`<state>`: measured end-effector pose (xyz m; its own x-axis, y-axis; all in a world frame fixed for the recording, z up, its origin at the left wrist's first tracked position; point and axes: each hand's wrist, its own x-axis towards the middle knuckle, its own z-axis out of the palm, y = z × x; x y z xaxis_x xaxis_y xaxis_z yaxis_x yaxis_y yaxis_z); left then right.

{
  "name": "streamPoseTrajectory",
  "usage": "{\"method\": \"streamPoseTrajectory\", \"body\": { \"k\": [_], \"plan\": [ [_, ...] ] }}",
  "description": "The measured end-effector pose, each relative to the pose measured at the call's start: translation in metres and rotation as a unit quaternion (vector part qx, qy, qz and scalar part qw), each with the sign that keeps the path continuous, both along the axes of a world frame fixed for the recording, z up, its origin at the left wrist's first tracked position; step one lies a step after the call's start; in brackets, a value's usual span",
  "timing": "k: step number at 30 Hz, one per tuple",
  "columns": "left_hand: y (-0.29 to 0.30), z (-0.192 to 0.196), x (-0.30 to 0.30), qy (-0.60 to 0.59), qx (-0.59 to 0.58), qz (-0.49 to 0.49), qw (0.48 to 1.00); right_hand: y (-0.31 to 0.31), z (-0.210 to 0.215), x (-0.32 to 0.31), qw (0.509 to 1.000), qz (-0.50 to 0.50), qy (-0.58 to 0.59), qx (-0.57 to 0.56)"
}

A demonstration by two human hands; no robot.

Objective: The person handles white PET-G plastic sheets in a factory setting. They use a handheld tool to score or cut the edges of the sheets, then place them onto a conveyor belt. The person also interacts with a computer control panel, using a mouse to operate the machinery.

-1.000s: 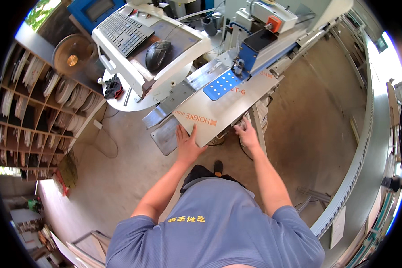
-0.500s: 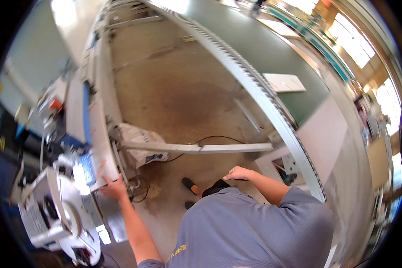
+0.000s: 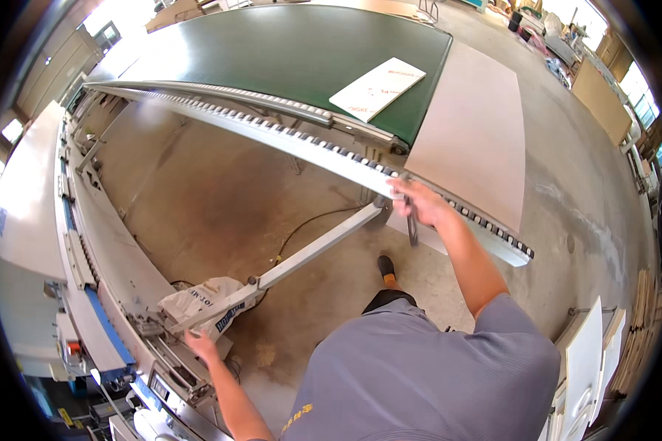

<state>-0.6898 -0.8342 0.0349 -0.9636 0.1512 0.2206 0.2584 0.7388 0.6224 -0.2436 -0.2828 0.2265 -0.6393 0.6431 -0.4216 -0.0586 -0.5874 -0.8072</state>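
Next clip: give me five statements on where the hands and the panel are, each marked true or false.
1. The right hand rests on the roller rail. True.
2. A white panel lies on the green belt. True.
3. The left hand holds the white panel. False: it is down at the machine edge, near a white sack.
4. Both hands are together. False: they are far apart, one on each side.
5. The sack lies on the belt. False: it is on the floor.
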Motion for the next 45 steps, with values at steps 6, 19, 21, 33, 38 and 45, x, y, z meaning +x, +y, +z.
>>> {"method": "streamPoseTrajectory", "body": {
  "k": [6,19,21,33,38,45],
  "plan": [
    [0.251,-0.007,0.172,-0.309,0.211,-0.166,0.912,0.216,-0.087,0.026,0.983,-0.162,-0.009,-0.088],
    [0.545,0.126,0.286,-0.307,0.130,-0.434,0.837,0.344,-0.231,0.056,0.933,-0.270,-0.108,-0.214],
    [0.585,0.128,0.293,-0.312,0.114,-0.473,0.816,0.342,-0.229,0.061,0.931,-0.274,-0.104,-0.217],
    [0.713,0.102,0.400,-0.684,0.190,-0.305,0.634,0.243,-0.139,0.141,0.927,-0.294,-0.058,-0.226],
    [0.684,0.117,0.421,-0.749,0.309,-0.317,0.493,0.120,-0.053,0.151,0.940,-0.247,-0.009,-0.237],
    [0.546,0.119,0.349,-0.718,0.292,-0.412,0.479,0.015,-0.007,0.190,0.979,-0.141,-0.021,-0.144]
  ]
}}
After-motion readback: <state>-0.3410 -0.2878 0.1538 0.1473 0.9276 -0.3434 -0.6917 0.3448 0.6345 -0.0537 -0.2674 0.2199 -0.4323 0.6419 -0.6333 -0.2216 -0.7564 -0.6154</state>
